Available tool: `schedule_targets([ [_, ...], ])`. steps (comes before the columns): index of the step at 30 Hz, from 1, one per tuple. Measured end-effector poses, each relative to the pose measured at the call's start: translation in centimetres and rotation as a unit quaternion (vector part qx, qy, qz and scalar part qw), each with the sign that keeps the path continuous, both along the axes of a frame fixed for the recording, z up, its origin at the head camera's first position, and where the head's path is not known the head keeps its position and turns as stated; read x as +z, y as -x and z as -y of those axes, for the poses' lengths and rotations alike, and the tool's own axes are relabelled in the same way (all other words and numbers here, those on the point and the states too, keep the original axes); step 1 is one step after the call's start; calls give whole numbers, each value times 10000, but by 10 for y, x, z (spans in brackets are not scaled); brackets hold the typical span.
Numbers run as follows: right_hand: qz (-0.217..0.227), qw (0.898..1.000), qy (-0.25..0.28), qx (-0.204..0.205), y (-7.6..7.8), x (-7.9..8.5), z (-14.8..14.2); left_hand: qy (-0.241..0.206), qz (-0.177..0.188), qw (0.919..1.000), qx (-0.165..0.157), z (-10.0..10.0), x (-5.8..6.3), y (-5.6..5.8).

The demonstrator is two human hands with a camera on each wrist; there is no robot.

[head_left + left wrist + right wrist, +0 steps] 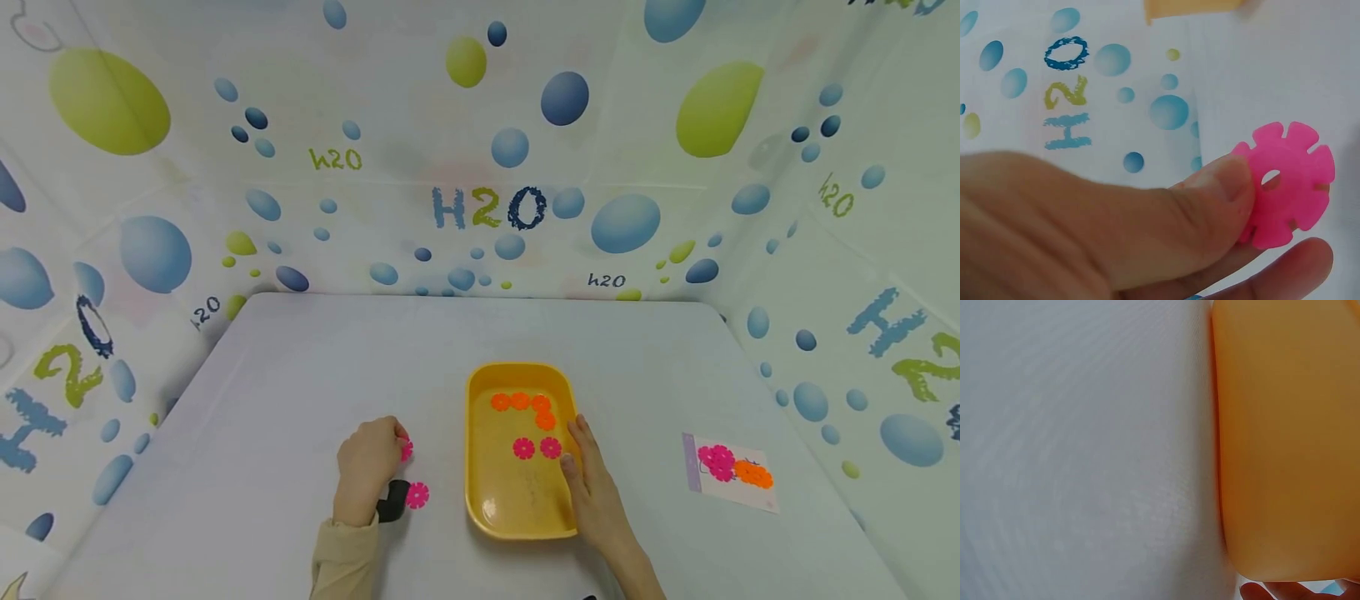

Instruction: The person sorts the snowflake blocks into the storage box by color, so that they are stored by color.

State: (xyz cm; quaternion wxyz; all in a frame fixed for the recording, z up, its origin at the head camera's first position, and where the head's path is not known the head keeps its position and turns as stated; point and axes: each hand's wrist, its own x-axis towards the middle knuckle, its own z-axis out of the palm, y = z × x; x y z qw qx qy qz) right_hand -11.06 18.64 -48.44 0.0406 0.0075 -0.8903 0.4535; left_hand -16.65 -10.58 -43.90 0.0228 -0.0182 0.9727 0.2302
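My left hand [367,462] pinches a pink flower-shaped plastic disc [1291,181] between thumb and fingers; in the head view the hand partly covers it. A second pink disc [417,495] lies on the white table just right of that wrist. At the right side of a yellow tray [483,508] is my right hand [597,500], its thumb over the rim and its fingers along the outer wall. Inside the tray lie several orange discs [520,402] in a bent row, with two pink discs [523,448] below them. The right wrist view shows mostly the tray's outer wall [1291,444].
To the right on the table lies a card [731,496] picturing pink and orange flower discs. A black strap or mount [393,502] sits at the left wrist. White sheeting [405,208] with printed bubbles and H2O lettering surrounds the table [360,350].
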Motion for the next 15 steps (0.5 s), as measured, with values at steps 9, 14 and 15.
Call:
schedule_targets([
  [9,4,10000,5,-24,0,0,0,-53,-102,9999,-128,-18,22,18],
  [14,0,10000,19,-8,0,0,0,-92,-101,9995,-280,-31,33,27],
  [15,-5,10000,19,-6,1,0,0,-106,-87,9994,-312,-34,35,29],
])
